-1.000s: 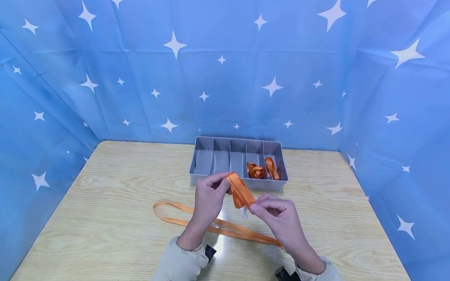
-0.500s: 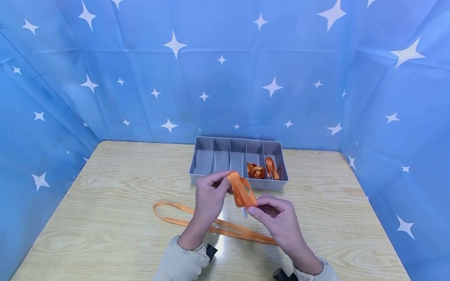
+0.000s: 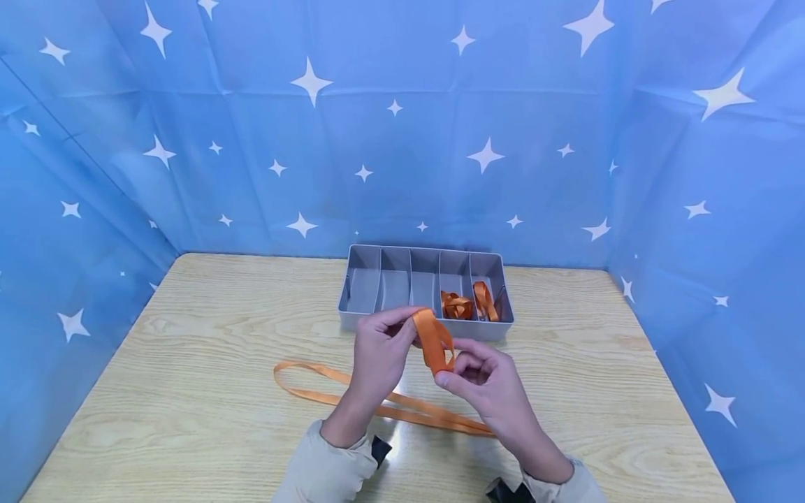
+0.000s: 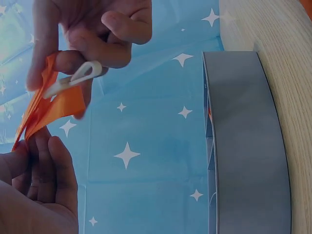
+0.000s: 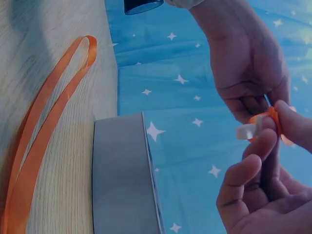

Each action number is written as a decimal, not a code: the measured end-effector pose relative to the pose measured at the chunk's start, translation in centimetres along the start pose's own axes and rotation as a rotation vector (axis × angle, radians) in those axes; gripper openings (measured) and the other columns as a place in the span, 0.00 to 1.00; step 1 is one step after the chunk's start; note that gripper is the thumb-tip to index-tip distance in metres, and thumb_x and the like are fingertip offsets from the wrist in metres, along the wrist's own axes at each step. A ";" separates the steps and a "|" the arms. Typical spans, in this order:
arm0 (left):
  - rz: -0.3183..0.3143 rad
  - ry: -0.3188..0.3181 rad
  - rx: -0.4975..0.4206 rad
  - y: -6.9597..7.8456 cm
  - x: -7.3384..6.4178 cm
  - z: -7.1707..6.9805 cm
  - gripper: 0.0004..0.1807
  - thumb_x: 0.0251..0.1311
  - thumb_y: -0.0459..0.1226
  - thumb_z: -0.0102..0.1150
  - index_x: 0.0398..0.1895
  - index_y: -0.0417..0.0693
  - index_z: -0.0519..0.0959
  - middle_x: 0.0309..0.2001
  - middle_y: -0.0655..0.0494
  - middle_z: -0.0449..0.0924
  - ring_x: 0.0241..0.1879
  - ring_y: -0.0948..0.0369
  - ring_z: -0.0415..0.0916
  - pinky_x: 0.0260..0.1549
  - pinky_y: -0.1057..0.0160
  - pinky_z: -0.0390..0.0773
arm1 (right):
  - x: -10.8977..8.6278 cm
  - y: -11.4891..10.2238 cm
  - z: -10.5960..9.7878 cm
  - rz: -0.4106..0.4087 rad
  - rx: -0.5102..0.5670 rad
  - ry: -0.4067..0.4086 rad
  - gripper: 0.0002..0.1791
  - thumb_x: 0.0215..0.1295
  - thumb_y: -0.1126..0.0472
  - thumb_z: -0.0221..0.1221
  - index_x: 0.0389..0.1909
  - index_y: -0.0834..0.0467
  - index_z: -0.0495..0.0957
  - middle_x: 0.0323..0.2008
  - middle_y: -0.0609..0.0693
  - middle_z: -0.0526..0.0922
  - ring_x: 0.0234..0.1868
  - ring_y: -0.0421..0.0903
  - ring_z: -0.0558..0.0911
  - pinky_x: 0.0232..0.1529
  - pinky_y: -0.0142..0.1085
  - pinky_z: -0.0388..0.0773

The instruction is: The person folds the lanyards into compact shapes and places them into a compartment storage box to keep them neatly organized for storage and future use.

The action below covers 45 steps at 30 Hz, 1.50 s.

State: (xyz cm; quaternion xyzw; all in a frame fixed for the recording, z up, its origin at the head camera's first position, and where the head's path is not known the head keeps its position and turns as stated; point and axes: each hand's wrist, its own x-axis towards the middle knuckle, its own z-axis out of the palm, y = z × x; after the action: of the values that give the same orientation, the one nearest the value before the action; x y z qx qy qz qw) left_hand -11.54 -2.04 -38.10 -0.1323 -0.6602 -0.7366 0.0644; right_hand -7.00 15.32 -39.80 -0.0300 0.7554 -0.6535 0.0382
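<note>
Between my hands, above the table, is an orange lanyard [image 3: 432,342] folded into flat loops, with a white plastic clip [image 4: 73,80] that shows in both wrist views. My left hand [image 3: 381,349] pinches the upper end of the loops between thumb and fingers. At the lower end, my right hand [image 3: 487,381] pinches the ribbon, its index finger reaching up beside the loop. A second orange lanyard [image 3: 428,417] lies stretched out on the table beneath my wrists, one end forming a long loop to the left.
A grey tray [image 3: 402,316] divided into several compartments stands at the back of the wooden table [image 3: 207,349]. Its two rightmost compartments hold a bunched orange lanyard [image 3: 457,306] and a folded one [image 3: 485,302]. A blue star-patterned curtain [image 3: 402,140] surrounds the table.
My right fingers have shifted along the ribbon and the index finger now extends up beside it. The folded loops have closed up and turned slightly; the white clip is hidden in the head view.
</note>
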 end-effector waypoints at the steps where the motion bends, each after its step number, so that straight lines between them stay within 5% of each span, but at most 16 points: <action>1: 0.000 -0.004 0.002 0.1 0.0 0.0 0.10 0.68 0.30 0.59 0.43 0.30 0.85 0.35 0.40 0.86 0.27 0.61 0.81 0.30 0.62 0.84 | 0.1 0.0 0.0 0.001 -0.001 -0.012 0.23 0.60 0.66 0.69 0.55 0.66 0.78 0.27 0.52 0.82 0.27 0.43 0.78 0.31 0.33 0.78; 20: 0.026 -0.021 0.069 -0.1 -0.3 0.5 0.08 0.66 0.26 0.58 0.41 0.33 0.86 0.34 0.43 0.87 0.26 0.60 0.80 0.31 0.59 0.85 | 0.4 0.6 0.4 -0.106 -0.047 -0.061 0.06 0.62 0.65 0.67 0.36 0.65 0.85 0.22 0.50 0.79 0.19 0.39 0.71 0.20 0.29 0.68; 31: 0.002 -0.027 0.139 -0.6 0.0 -0.1 0.09 0.67 0.28 0.57 0.43 0.34 0.86 0.35 0.44 0.86 0.29 0.59 0.81 0.33 0.59 0.85 | 0.2 1.1 0.3 -0.114 -0.072 -0.137 0.06 0.65 0.63 0.65 0.37 0.63 0.86 0.34 0.53 0.81 0.30 0.40 0.77 0.30 0.30 0.77; 36: -0.021 -0.053 0.126 -0.7 0.2 -0.3 0.08 0.68 0.29 0.58 0.43 0.34 0.86 0.34 0.44 0.86 0.28 0.58 0.82 0.32 0.63 0.84 | -0.1 1.1 0.1 -0.092 -0.035 -0.191 0.11 0.68 0.63 0.63 0.46 0.66 0.84 0.42 0.57 0.85 0.40 0.45 0.84 0.41 0.41 0.84; 45: -0.054 -0.112 0.093 -0.4 0.4 -0.8 0.09 0.67 0.29 0.58 0.43 0.36 0.86 0.33 0.48 0.86 0.27 0.60 0.81 0.32 0.50 0.84 | -0.2 1.1 -0.2 -0.044 0.027 -0.221 0.13 0.67 0.65 0.63 0.48 0.69 0.81 0.35 0.56 0.84 0.31 0.42 0.81 0.35 0.35 0.82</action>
State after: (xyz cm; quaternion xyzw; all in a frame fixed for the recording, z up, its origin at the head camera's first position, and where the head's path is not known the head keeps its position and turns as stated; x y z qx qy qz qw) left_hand -12.14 -2.78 -38.44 -0.1523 -0.6996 -0.6980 0.0134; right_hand -6.80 15.70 -40.87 -0.1180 0.7368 -0.6570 0.1071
